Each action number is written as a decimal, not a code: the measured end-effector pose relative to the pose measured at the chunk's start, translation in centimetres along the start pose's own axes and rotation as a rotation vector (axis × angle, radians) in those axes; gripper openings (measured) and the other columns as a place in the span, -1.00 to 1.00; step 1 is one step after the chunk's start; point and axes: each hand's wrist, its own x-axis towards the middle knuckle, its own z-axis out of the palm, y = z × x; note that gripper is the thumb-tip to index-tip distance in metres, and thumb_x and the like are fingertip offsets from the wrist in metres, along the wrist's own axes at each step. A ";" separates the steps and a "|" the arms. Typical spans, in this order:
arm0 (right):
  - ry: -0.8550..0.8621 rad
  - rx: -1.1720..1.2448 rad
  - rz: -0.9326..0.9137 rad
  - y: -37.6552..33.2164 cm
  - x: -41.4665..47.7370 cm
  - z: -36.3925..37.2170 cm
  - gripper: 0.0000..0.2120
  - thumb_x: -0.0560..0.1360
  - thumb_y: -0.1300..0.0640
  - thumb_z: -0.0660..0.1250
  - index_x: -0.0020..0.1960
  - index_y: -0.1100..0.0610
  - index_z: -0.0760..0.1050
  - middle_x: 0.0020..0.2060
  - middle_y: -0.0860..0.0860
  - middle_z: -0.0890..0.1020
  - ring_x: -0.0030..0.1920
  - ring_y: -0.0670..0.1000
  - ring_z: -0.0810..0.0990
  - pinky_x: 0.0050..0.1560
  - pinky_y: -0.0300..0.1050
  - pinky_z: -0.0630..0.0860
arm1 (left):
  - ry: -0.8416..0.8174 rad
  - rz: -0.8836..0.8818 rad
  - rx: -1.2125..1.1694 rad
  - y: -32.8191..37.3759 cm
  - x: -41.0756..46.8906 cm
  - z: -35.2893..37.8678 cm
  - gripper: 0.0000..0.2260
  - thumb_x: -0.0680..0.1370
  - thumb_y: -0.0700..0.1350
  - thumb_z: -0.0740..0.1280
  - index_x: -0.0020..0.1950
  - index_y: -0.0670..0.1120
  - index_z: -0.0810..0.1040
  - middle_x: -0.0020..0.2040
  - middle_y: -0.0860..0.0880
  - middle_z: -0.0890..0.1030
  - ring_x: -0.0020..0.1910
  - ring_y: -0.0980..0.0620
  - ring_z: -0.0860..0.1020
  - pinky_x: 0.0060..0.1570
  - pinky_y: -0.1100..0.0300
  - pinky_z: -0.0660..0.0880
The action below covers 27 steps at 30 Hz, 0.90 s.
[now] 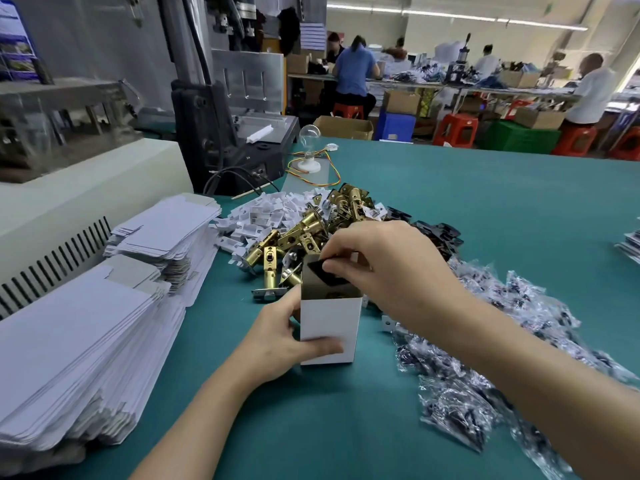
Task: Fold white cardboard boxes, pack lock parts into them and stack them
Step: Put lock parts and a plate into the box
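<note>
On a green table (502, 209), seen from the head camera, a white box (327, 327) stands upright near the front middle. Its top is open and its brown inside shows. The left hand (277, 337) grips the box low on its left side, with the thumb laid across the front face near the bottom edge and the other fingers curled round behind. The right hand (384, 268) is over the open top with its fingers curled, pinching a black part (322, 273) that sits tilted at the mouth of the box.

Just behind the box lies a heap of brass latches (304, 233), and behind those a pile of small white plastic pieces (266, 213). To the right of the box, clear bags (478, 386) of small dark hardware spread toward the front right edge. A few black plates (440, 233) lie beyond the right hand.

On the left, flat box blanks (86, 341) sit in a large stack near the front, with a smaller stack (166, 233) just behind it. A cream machine (86, 188) with vent slots stands beside them. Farther back, a light bulb (308, 138) on a white base stands on the table, trailing coloured wires. Across the room, people (355, 72) work at long benches beside red stools (455, 129).
</note>
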 end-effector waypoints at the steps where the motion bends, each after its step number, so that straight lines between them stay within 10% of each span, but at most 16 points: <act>1: -0.007 -0.012 0.019 -0.1 0.0 0.1 -0.92 0.57 0.01 0.43 0.05 -0.10 0.68 -0.15 -0.18 0.68 -0.12 -0.08 0.61 -0.07 -0.04 0.55 | -0.001 0.001 0.002 0.0 0.0 0.0 -0.41 0.27 0.37 0.64 0.24 0.35 0.55 0.09 0.16 0.70 0.05 0.08 0.67 -0.04 0.25 0.63; 15: -0.399 0.098 0.175 -0.3 0.8 1.5 -0.91 0.62 0.08 0.34 0.04 -0.04 0.63 -0.10 -0.11 0.67 -0.06 -0.07 0.61 0.03 -0.06 0.57 | 0.013 0.008 0.015 -0.3 0.0 0.0 -0.46 0.28 0.34 0.65 0.19 0.31 0.58 -0.01 0.21 0.67 -0.09 0.24 0.60 -0.16 0.41 0.51; 24: 0.087 0.337 0.202 2.8 0.6 -2.5 -0.92 0.57 0.10 0.42 -0.06 -0.05 0.66 -0.23 -0.14 0.72 -0.30 -0.15 0.65 -0.28 -0.32 0.54 | -0.001 -0.022 0.052 -0.1 -0.2 -0.1 -0.54 0.30 0.25 0.64 0.15 0.41 0.62 0.08 0.22 0.72 0.09 0.18 0.67 0.05 0.23 0.62; 27: -0.043 0.100 0.293 6.6 0.6 -4.4 -0.92 0.58 0.07 0.43 -0.07 -0.06 0.66 -0.22 -0.14 0.70 -0.35 -0.21 0.63 -0.26 -0.27 0.59 | -0.019 -0.004 0.045 0.3 -0.3 0.0 -0.59 0.31 0.22 0.63 0.12 0.39 0.65 0.10 0.23 0.72 0.10 0.22 0.67 0.07 0.27 0.61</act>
